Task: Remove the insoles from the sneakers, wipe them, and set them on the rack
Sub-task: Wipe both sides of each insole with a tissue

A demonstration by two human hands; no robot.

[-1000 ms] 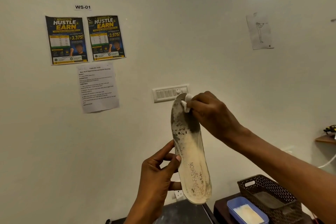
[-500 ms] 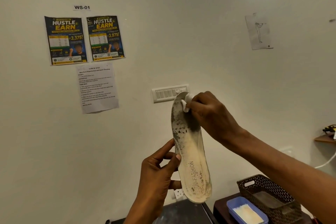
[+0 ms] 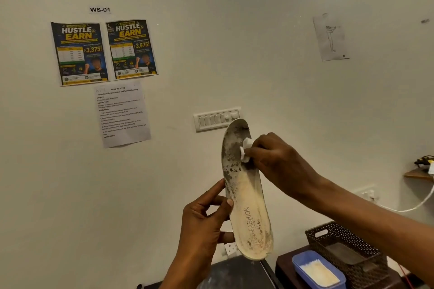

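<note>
Wipe has slid down from the toe tip onto the grimy forefoot, pinched in my right hand. Left hand grips the insole upright, mid-air before the wall. I judge wiping unfinished; rack not in view.
</note>
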